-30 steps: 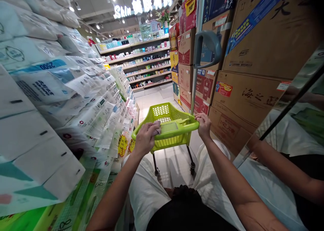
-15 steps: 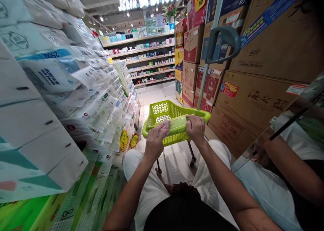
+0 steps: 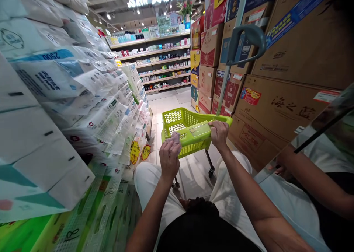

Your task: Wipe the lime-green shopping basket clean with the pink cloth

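Observation:
A lime-green shopping cart (image 3: 195, 147) with a perforated basket stands in front of my knees. My right hand (image 3: 219, 135) is closed over the right part of its near handle (image 3: 200, 130). In my left hand (image 3: 169, 160), a crumpled pale pinkish-grey cloth (image 3: 175, 137) is bunched at the fingertips. That hand is beside the handle's left end, and whether it touches the cart I cannot tell. From the cart's right corner rises a slanted metal pole (image 3: 223, 93) carrying a blue-grey loop grip (image 3: 234, 47).
Packs of tissue (image 3: 55, 79) are piled high on the left. Stacked cartons (image 3: 279, 97) line the right side, with a reflective panel (image 3: 312, 145) nearer me. Tiled floor (image 3: 168, 99) leads to shelves (image 3: 166, 62) of small products.
My left hand has drawn back slightly from the handle's left end, showing more of the cloth. My right hand and the cart have shifted a little to the right.

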A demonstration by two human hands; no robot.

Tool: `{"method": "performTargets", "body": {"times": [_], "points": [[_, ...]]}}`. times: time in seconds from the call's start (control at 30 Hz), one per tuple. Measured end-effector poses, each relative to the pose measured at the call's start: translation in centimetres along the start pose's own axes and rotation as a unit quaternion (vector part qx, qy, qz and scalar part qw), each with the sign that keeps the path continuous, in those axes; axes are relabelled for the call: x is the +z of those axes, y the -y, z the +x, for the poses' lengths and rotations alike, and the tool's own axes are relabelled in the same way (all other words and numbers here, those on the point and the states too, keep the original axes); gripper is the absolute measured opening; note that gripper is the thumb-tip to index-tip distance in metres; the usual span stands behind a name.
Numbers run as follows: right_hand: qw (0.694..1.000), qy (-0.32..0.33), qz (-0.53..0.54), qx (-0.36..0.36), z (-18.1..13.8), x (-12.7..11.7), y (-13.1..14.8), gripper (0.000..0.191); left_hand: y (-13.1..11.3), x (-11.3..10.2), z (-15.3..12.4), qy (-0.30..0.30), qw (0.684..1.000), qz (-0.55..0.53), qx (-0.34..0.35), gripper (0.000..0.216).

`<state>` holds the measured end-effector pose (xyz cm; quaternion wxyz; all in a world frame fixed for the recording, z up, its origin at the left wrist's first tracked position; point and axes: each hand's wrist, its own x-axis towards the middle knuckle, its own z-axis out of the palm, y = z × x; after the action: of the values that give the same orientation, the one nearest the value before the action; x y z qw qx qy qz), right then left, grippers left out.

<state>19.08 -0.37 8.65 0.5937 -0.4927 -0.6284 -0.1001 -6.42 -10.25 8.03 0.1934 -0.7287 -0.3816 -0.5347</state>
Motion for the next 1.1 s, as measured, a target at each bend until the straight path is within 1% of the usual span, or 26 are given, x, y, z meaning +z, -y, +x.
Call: {"method": "performTargets", "body": {"times": [0.03, 0.1, 0.17, 0.2, 0.23, 0.27, 0.33, 0.4, 0.43, 0.47, 0.5, 0.53, 0.6, 0.7, 0.77, 0.87, 0.9, 0.93, 0.97, 1.0, 1.1], "points": [[1.000, 0.001, 0.004, 0.005, 0.1, 0.0, -0.2, 0.025, -0.2, 0.8, -0.3, -0.032, 0.999, 0.002, -0.025, 0.033], [1.000, 0.000, 0.010, 0.012, 0.3, 0.0, -0.4, 0.025, -0.7, 2.6, -1.5, -0.110, 0.988, 0.012, -0.109, 0.030], [1.000, -0.008, 0.013, 0.013, 0.3, 0.1, -0.5, 0.024, -1.5, 4.7, -3.0, -0.177, 0.962, 0.030, -0.204, 0.028], [1.000, -0.011, 0.014, 0.012, 0.3, 0.1, -0.5, 0.024, -2.1, 5.7, -3.8, -0.197, 0.950, 0.038, -0.240, 0.026], [1.000, -0.013, 0.016, 0.008, 0.3, 0.2, -0.5, 0.024, -2.6, 6.6, -4.5, -0.209, 0.942, 0.043, -0.259, 0.025], [1.000, -0.013, 0.017, 0.004, 0.3, 0.2, -0.5, 0.024, -3.2, 7.3, -5.0, -0.212, 0.940, 0.047, -0.262, 0.023], [1.000, -0.006, 0.018, -0.002, 0.2, 0.1, -0.5, 0.024, -4.2, 8.2, -5.3, -0.182, 0.956, 0.050, -0.224, 0.020], [1.000, -0.001, 0.015, -0.002, 0.2, 0.0, -0.6, 0.024, -4.8, 8.3, -4.9, -0.116, 0.981, 0.051, -0.150, 0.021], [1.000, -0.002, 0.012, 0.000, 0.2, 0.0, -0.6, 0.024, -4.9, 8.1, -4.5, -0.085, 0.989, 0.053, -0.111, 0.023], [1.000, -0.004, 0.010, 0.002, 0.2, 0.0, -0.6, 0.024, -4.9, 7.8, -4.0, -0.068, 0.993, 0.055, -0.079, 0.026], [1.000, -0.007, 0.009, 0.002, 0.2, -0.1, -0.6, 0.024, -4.8, 7.5, -3.7, -0.067, 0.994, 0.057, -0.061, 0.029], [1.000, -0.008, 0.008, -0.001, 0.2, -0.1, -0.6, 0.024, -4.5, 7.1, -3.5, -0.082, 0.993, 0.061, -0.059, 0.031], [1.000, -0.005, 0.008, -0.010, 0.1, 0.0, -0.5, 0.024, -3.7, 6.3, -3.4, -0.136, 0.984, 0.069, -0.094, 0.034], [1.000, 0.000, 0.000, -0.020, 0.0, 0.2, -0.1, 0.023, -2.3, 5.4, -3.6, -0.204, 0.955, 0.075, -0.202, 0.032], [1.000, -0.004, -0.006, -0.016, -0.2, 0.4, 0.4, 0.022, -1.6, 5.3, -3.5, -0.246, 0.926, 0.058, -0.282, 0.030], [1.000, -0.012, -0.003, -0.003, -0.2, 0.6, 0.9, 0.021, -1.3, 5.6, -3.0, -0.309, 0.865, -0.001, -0.396, 0.031], [1.000, -0.012, 0.000, 0.000, -0.2, 0.6, 1.0, 0.021, -1.5, 5.8, -2.9, -0.319, 0.847, -0.019, -0.426, 0.030], [1.000, -0.011, 0.004, 0.003, -0.2, 0.6, 0.9, 0.021, -1.7, 5.9, -2.9, -0.319, 0.836, -0.034, -0.445, 0.030], [1.000, -0.008, 0.009, 0.006, -0.1, 0.6, 0.8, 0.021, -2.1, 6.0, -3.0, -0.311, 0.834, -0.046, -0.453, 0.030], [1.000, -0.005, 0.013, 0.010, 0.0, 0.6, 0.5, 0.021, -2.4, 6.1, -3.2, -0.295, 0.841, -0.056, -0.449, 0.030], [0.999, -0.004, 0.031, 0.017, 0.4, 0.4, -1.0, 0.022, -3.0, 5.7, -4.0, -0.234, 0.881, -0.082, -0.402, 0.031]]}}
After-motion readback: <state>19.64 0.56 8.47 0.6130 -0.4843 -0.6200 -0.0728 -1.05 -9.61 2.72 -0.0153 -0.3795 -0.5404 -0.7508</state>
